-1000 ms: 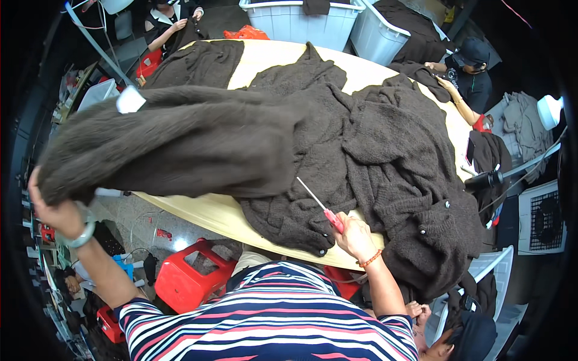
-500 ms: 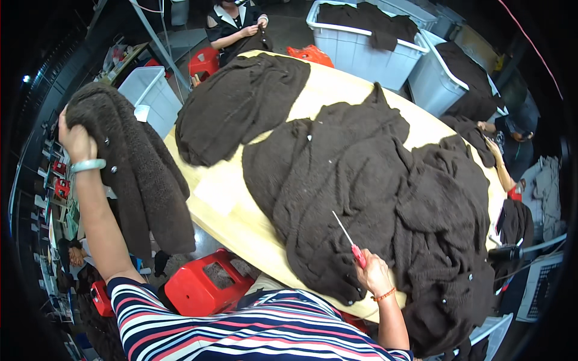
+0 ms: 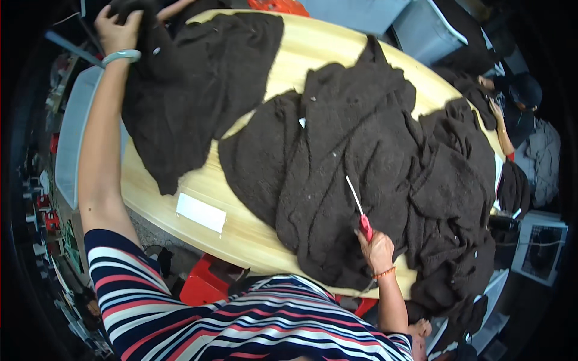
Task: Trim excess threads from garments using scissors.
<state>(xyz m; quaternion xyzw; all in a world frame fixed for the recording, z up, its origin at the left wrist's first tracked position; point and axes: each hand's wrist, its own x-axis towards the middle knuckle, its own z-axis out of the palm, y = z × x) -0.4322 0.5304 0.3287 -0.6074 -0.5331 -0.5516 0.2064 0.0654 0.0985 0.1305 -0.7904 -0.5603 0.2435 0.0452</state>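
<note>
At the table's far left, my left hand (image 3: 118,33) grips a dark brown fuzzy cardigan (image 3: 159,120). The garment drapes down over the left part of the table. It overlaps another brown garment (image 3: 235,54) lying there, and where one ends is hard to tell. My right hand (image 3: 378,249) is closed on the red handle of a thin pointed tool (image 3: 365,225), its long pale shaft pointing away from me. The exact kind of tool cannot be made out. Below that hand lies a large heap of brown garments (image 3: 337,156), with small white bits on it.
The pale wooden table (image 3: 247,240) carries a white paper slip (image 3: 201,213) near its left front edge. A red stool (image 3: 205,283) stands below. Grey bins (image 3: 421,30) line the far side. A co-worker's hand (image 3: 497,113) handles dark cloth at the right.
My left hand has swung the cardigan from beside the table to far left over it. The white slip now shows fully. My right hand still holds the tool over the heap. The view has shifted.
</note>
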